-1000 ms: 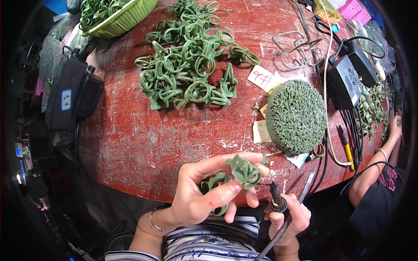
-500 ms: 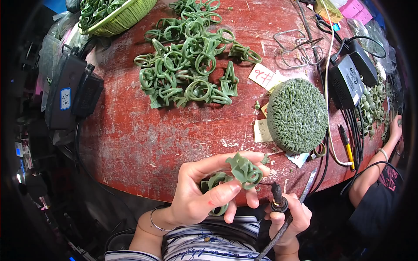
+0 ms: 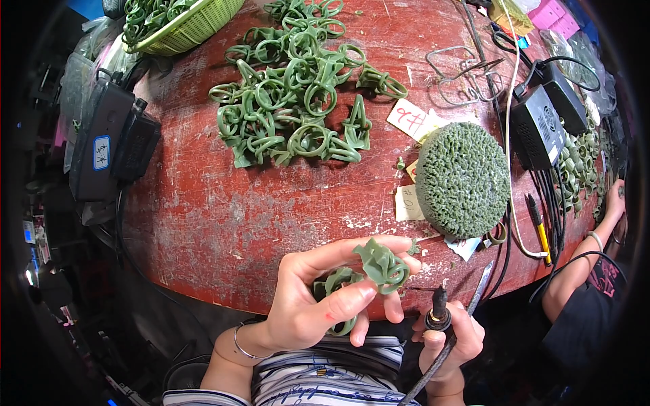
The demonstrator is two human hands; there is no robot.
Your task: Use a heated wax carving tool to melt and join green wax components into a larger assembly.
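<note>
Near the table's front edge, my left hand (image 3: 308, 294) pinches a green wax ring (image 3: 382, 266) with leaf-like flaps between thumb and fingers. A second green wax piece (image 3: 338, 279) is tucked in the same palm, partly hidden. My right hand (image 3: 457, 345) is closed around a black wax pen (image 3: 439, 312) whose thin tip points left, just short of the ring. The same hand also holds a slim metal tool (image 3: 482, 284) with a textured grey handle (image 3: 430, 372), slanting past the pen.
A heap of green wax rings (image 3: 298, 95) lies ahead, behind it a green basket (image 3: 186, 30). A round, rough green block (image 3: 464, 179) sits on paper labels. Bent wire (image 3: 464, 78), a yellow-black pen (image 3: 542, 233) and black power boxes (image 3: 538, 125) are right. Another person's arm (image 3: 582, 264) is far right.
The wax pen has shifted slightly right, its tip drawing away from the ring. My left hand and the ring stay almost still.
</note>
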